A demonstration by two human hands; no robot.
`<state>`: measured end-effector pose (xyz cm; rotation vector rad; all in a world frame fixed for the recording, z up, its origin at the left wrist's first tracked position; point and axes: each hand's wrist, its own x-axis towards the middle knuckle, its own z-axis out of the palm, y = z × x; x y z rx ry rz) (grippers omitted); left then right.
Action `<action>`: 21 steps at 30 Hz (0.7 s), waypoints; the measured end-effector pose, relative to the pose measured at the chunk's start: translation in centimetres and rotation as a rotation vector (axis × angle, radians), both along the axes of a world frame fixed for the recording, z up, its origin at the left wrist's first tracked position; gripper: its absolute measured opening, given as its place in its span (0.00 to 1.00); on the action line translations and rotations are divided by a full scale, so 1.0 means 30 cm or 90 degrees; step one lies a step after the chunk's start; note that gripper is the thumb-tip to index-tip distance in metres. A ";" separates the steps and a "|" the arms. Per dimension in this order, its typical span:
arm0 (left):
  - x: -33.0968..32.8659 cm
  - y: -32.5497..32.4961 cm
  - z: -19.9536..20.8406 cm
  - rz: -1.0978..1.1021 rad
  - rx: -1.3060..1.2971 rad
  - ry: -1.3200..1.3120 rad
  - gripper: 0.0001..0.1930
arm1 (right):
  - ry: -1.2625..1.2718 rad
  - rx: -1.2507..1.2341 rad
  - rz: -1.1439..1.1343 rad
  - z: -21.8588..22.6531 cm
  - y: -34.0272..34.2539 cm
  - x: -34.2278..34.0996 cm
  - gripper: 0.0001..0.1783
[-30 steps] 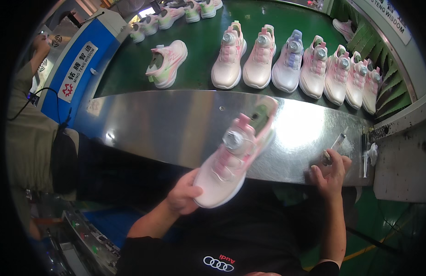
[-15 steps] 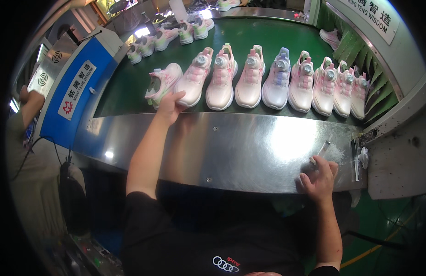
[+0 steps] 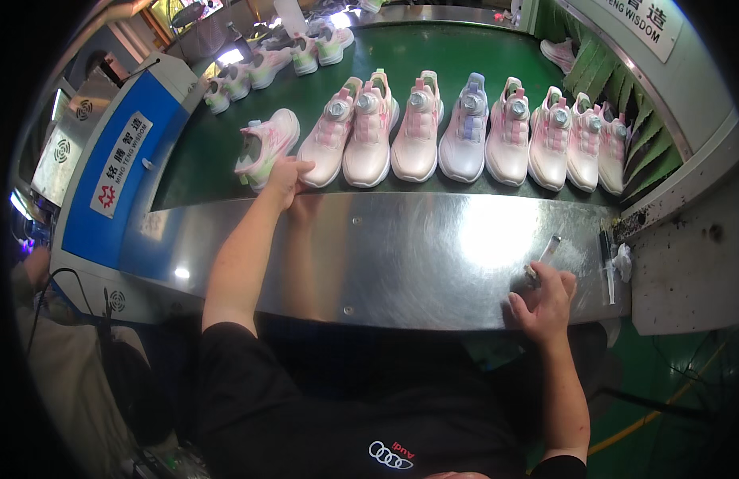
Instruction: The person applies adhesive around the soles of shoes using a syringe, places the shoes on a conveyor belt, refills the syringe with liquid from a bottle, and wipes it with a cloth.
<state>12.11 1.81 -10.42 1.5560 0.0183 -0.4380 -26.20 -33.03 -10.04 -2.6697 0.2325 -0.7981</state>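
Observation:
My left hand (image 3: 285,180) is closed at the toe of a pink-and-white sneaker (image 3: 321,152), the leftmost of those standing toe toward me; some fingertips are hidden. Left of it, a matching sneaker (image 3: 270,142) stands turned sideways. Over the right part of the metal ledge (image 3: 409,263), my right hand (image 3: 548,297) has its curled fingers at the near end of a slim, clear tube-like tool (image 3: 550,249). Its thumb is held apart from the index finger. Other sneakers make up the row, including a lilac one (image 3: 465,144) in the middle.
Smaller-looking sneakers (image 3: 265,68) stand at the far left of the green belt (image 3: 497,52). A blue-and-white machine housing (image 3: 122,168) borders the left side. Green strip curtains (image 3: 653,144) hang at right. Thin tools (image 3: 607,267) lie at the ledge's right end. Another person's sleeve (image 3: 54,343) shows at left.
The sneaker at my left hand has shifted right, against its neighbour, and a gap shows beside the sideways one. My right hand has moved slightly. The whole view has shifted a little.

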 end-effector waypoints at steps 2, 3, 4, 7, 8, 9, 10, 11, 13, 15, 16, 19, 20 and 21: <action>-0.008 -0.009 -0.014 0.014 -0.029 0.022 0.15 | -0.002 0.008 0.012 0.008 0.007 -0.004 0.32; -0.008 -0.012 -0.016 0.011 -0.028 0.022 0.15 | -0.002 0.009 0.009 0.012 0.012 -0.006 0.32; -0.007 -0.013 -0.017 0.018 -0.033 0.024 0.15 | 0.005 -0.009 0.009 0.019 0.017 -0.004 0.32; 0.015 0.013 -0.050 0.013 -0.027 0.024 0.13 | 0.014 -0.017 0.011 0.028 0.024 -0.015 0.31; 0.034 0.020 -0.062 0.001 -0.019 0.021 0.12 | 0.015 -0.009 0.014 0.027 0.021 -0.014 0.31; 0.040 -0.007 -0.061 -0.002 0.043 0.012 0.10 | 0.020 -0.011 -0.004 0.023 0.005 -0.020 0.31; 0.041 -0.020 -0.057 -0.008 0.104 0.001 0.08 | 0.019 -0.013 0.001 0.014 -0.003 -0.018 0.30; 0.042 -0.006 -0.045 -0.009 0.146 0.013 0.07 | 0.019 -0.015 0.006 0.007 -0.006 -0.023 0.30; 0.063 0.095 -0.041 -0.040 0.197 0.007 0.05 | 0.029 0.006 0.021 0.013 0.002 -0.014 0.30; 0.086 0.240 -0.042 -0.108 0.109 -0.003 0.04 | 0.036 0.028 0.012 0.022 0.014 -0.006 0.30; 0.077 0.280 -0.042 -0.142 0.009 0.005 0.04 | 0.038 0.027 0.028 0.029 0.013 -0.003 0.30; -0.140 0.094 0.068 0.043 0.089 -0.093 0.11 | 0.042 0.025 0.006 0.022 -0.022 -0.031 0.30; -0.168 0.129 0.072 0.056 0.022 -0.071 0.14 | 0.029 0.026 0.017 0.019 -0.026 -0.033 0.30; -0.182 0.194 0.057 0.079 -0.037 -0.042 0.17 | 0.032 0.024 0.024 0.016 -0.030 -0.034 0.31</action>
